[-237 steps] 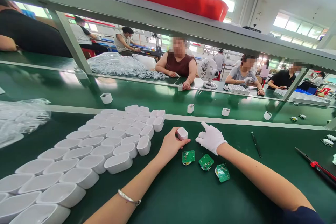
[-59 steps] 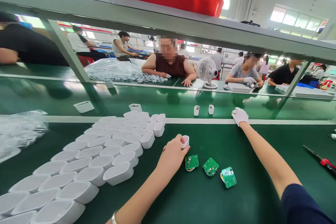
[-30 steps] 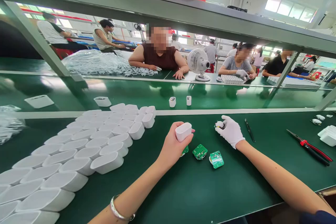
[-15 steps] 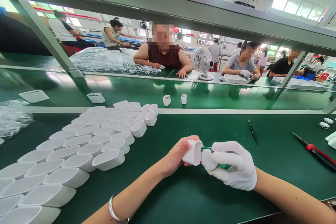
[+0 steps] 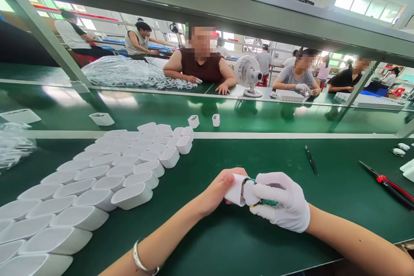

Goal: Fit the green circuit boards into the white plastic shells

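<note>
My bare left hand [image 5: 221, 187] is closed around a white plastic housing [image 5: 235, 190], its mouth turned to the right. My right hand [image 5: 283, 200], in a white glove, grips a green circuit board [image 5: 268, 202] with a rounded white part [image 5: 250, 192] on it. The board's left end meets the mouth of the housing and seems partly inside; how deep, I cannot tell. The gloved fingers cover much of the board. To the left, rows of white housings [image 5: 132, 195] stand close together on the green table.
Black tweezers [image 5: 311, 160] and red-and-black pliers [image 5: 388, 183] lie to the right, near small white parts [image 5: 397, 151]. Beyond the white strip, several housings [image 5: 216, 120] sit on the green conveyor [image 5: 161, 112]. A shelf beam [image 5: 207, 13] crosses above; a person [image 5: 204, 64] sits opposite beside a fan [image 5: 248, 75].
My right hand has moved left, bringing the circuit board and its white part closer into the housing's mouth. The housing tilts slightly more. Housings on the conveyor have shifted left.
</note>
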Motion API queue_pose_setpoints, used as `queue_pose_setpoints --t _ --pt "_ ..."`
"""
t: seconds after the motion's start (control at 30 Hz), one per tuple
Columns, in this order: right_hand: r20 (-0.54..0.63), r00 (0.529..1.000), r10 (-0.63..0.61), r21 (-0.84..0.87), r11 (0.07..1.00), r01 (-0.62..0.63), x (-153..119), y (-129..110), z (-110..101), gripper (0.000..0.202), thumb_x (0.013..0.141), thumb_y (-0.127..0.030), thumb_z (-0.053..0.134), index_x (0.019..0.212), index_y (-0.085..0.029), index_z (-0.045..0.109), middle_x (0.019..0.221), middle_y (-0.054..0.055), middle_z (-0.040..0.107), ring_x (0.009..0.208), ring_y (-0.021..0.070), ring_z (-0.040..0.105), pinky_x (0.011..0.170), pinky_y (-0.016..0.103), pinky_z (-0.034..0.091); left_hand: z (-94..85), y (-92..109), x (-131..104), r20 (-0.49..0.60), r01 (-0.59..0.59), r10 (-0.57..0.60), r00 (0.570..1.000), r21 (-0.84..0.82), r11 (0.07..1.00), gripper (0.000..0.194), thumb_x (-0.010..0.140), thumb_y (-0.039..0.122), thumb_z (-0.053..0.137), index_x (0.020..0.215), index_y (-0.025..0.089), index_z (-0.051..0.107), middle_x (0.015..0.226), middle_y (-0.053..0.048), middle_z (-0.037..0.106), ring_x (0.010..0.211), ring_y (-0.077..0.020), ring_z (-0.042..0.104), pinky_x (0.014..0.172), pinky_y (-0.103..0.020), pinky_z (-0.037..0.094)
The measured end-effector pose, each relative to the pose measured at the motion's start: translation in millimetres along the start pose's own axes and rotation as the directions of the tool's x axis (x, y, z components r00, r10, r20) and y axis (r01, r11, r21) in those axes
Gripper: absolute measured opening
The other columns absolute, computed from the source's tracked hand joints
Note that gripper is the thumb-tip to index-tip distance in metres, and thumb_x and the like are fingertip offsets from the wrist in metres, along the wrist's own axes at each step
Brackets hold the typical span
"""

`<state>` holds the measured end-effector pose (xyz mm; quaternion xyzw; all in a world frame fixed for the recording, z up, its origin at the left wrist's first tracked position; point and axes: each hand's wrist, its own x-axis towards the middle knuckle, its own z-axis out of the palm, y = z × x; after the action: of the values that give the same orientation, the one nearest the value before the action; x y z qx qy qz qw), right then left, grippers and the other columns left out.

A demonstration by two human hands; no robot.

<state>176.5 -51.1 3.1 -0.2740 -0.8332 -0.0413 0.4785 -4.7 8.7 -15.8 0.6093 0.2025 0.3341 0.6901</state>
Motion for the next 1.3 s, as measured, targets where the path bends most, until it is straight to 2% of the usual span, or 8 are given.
queue_pose_setpoints --t 0.2,0.43,0.57,0.9,1.0,1.13,1.23,1.3 --pt "-0.001 0.999 -0.037 -0.078 0.996 0.036 1 -1 5 0.018 0.085 -0.022 0.055 0.102 -0.019 0.059 0.093 0.006 0.058 0.073 0.0120 0.060 0.064 0.022 0.055 -2.0 -1 3 0.012 -0.011 0.011 1.000 0.025 1.000 0.064 0.062 0.077 0.052 0.066 0.013 0.056 0.048 0.003 0.047 0.036 -0.0053 0.034 0.032 -0.017 0.022" --pt "0.028 0.999 0.021 -0.095 0.995 -0.018 1 -6 4 0.024 0.081 -0.021 0.059 0.106 -0.021 0.061 0.095 0.007 0.061 0.072 0.0138 0.062 0.064 0.024 0.056 -1.7 -2 2 0.001 -0.019 0.019 1.000 0.034 0.999 0.065 0.064 0.079 0.048 0.066 0.014 0.056 0.048 0.003 0.047 0.036 -0.0059 0.034 0.033 -0.018 0.022" --pt "0.037 0.997 0.070 -0.052 0.996 -0.068 0 -7 3 0.030 0.081 -0.020 0.061 0.110 -0.021 0.059 0.094 0.006 0.062 0.072 0.0143 0.063 0.065 0.024 0.057 2.3 1 0 -0.062 -0.015 0.018 0.998 0.042 0.999 0.067 0.063 0.080 0.046 0.066 0.014 0.056 0.049 0.003 0.044 0.038 -0.0057 0.032 0.035 -0.018 0.021" --pt "0.049 0.995 0.090 -0.053 0.995 -0.088 -6 -2 13 0.027 0.082 -0.022 0.059 0.109 -0.022 0.060 0.096 0.006 0.061 0.077 0.0140 0.063 0.067 0.022 0.056 2.3 0 -1 -0.036 0.027 -0.026 0.999 0.044 0.999 0.064 0.064 0.079 0.047 0.065 0.015 0.052 0.050 0.004 0.042 0.039 -0.0055 0.031 0.036 -0.018 0.022" --pt "0.041 0.991 0.127 0.057 0.990 -0.129 -4 -4 10 0.032 0.080 -0.021 0.062 0.111 -0.025 0.060 0.098 0.005 0.059 0.078 0.0144 0.062 0.067 0.024 0.054 1.7 2 -2 -0.032 0.034 -0.033 0.999 0.032 0.999 0.063 0.064 0.078 0.048 0.071 0.016 0.051 0.053 0.004 0.045 0.041 -0.0055 0.032 0.036 -0.018 0.022" --pt "0.160 0.949 0.272 0.439 0.842 -0.315 -2 0 6 0.044 0.078 -0.020 0.063 0.120 -0.032 0.054 0.108 0.003 0.055 0.075 0.0113 0.060 0.071 0.027 0.053 0.1 6 -5 0.016 0.117 -0.116 0.993 -0.033 0.993 0.061 0.066 0.074 0.053 0.095 0.020 0.050 0.058 0.003 0.052 0.044 -0.0077 0.039 0.038 -0.016 0.022" --pt "0.320 0.844 0.430 0.539 0.650 -0.535 0 6 3 0.068 0.067 -0.023 0.074 0.128 -0.033 0.045 0.120 0.004 0.050 0.066 0.0077 0.055 0.062 0.025 0.052 3.0 6 -10 0.020 0.206 -0.205 0.979 -0.044 0.978 0.065 0.065 0.071 0.057 0.106 0.020 0.052 0.061 0.003 0.051 0.046 -0.0072 0.039 0.040 -0.017 0.026" --pt "0.490 0.763 0.421 0.543 0.537 -0.645 2 9 1 0.075 0.058 -0.028 0.081 0.126 -0.029 0.050 0.123 0.006 0.048 0.067 0.0087 0.055 0.061 0.026 0.051 6.3 4 -12 0.032 0.261 -0.260 0.965 -0.044 0.964 0.069 0.064 0.073 0.056 0.105 0.017 0.056 0.058 0.004 0.048 0.045 -0.0069 0.037 0.040 -0.018 0.026"
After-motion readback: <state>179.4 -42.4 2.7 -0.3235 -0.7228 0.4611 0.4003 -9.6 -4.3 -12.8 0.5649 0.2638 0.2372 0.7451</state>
